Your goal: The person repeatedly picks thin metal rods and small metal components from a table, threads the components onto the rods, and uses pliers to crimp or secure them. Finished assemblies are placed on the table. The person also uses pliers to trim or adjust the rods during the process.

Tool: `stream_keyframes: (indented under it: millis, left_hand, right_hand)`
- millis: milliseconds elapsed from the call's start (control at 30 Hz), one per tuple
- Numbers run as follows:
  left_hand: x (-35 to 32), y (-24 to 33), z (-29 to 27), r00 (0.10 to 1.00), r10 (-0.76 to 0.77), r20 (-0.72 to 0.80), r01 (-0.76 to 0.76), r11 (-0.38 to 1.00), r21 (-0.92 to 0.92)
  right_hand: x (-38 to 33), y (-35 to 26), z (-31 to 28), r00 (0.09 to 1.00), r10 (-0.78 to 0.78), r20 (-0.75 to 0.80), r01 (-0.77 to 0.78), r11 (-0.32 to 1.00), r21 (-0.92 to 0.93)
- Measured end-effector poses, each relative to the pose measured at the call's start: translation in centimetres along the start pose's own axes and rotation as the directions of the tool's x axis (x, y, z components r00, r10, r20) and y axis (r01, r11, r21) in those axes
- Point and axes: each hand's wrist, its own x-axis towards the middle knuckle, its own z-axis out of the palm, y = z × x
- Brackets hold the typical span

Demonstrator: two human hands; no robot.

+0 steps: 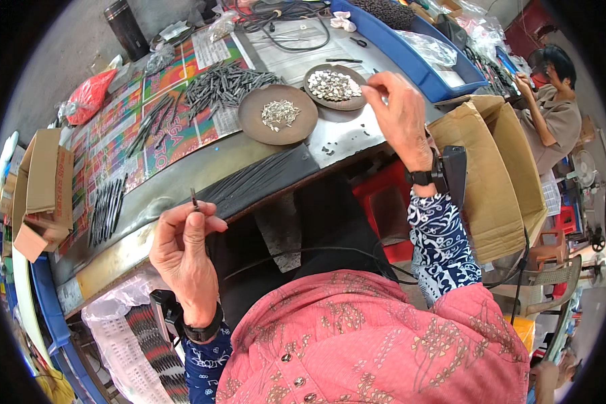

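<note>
My left hand (185, 252) is raised off the table's near edge, thumb and fingertips pinched round a small dark, slim piece (194, 197) that points up. At the right, my right hand (398, 111) hovers beside a round dish (349, 105) of small white and dark round pieces (331, 85). Its fingers are bent together, and whatever may be between the tips is too small to make out. Left of that dish, a brown round dish (257, 121) bears a heap of small, slim, pale metallic bits (279, 115).
Black stick-like parts (225, 87) lie piled on the printed sheet; a row of thin black rods (108, 209) is at the left. A blue tray (411, 57) is at the back. Cardboard boxes stand left (44, 182) and right (481, 178). A co-worker (552, 114) sits at far right.
</note>
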Motion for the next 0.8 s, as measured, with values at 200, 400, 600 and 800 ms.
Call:
stream_keyframes:
  millis: [200, 400, 600, 800]
  left_hand:
    - [1.2, -1.2, 0.7, 0.998, 0.068, -0.016, -0.069, 0.997, -0.034]
    - [1.7, -2.5, 0.9, 0.994, 0.103, -0.023, -0.105, 0.988, -0.113]
    - [1.9, -3.0, 0.9, 0.982, 0.186, 0.028, -0.180, 0.974, -0.138]
    - [1.9, -3.6, 0.7, 0.978, 0.202, 0.053, -0.189, 0.965, -0.184]
  right_hand:
    - [-0.6, 5.8, 0.1, 0.978, 0.188, 0.092, -0.117, 0.855, -0.506]
    - [-2.5, 7.8, 1.4, 0.989, 0.113, 0.097, -0.051, 0.871, -0.489]
    - [-2.0, 7.4, 1.8, 0.996, 0.070, -0.056, -0.089, 0.841, -0.533]
    - [-1.4, -0.4, -1.0, 0.989, 0.078, -0.129, -0.040, 0.960, 0.278]
